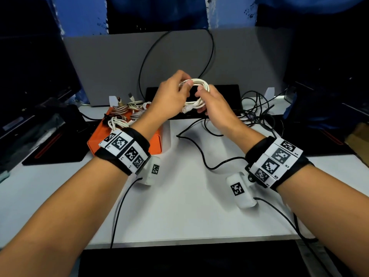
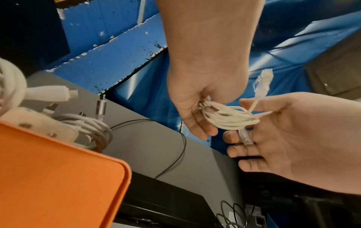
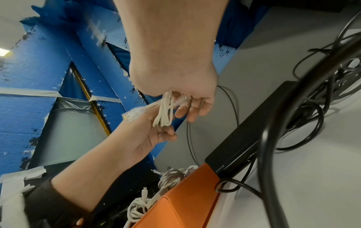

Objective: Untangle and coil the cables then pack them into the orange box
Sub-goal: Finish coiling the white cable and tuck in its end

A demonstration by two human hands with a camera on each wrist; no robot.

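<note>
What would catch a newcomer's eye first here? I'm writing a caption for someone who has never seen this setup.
First, the white coiled cable held up above the desk's middle, the left hand and right hand both gripping it. Next, the orange box at the left, already holding several coiled cables. Loose black cables lie tangled at the right rear.

One orange box [image 1: 153,142], two hands, one held white cable coil [image 1: 196,92], two wrist bands.
</note>
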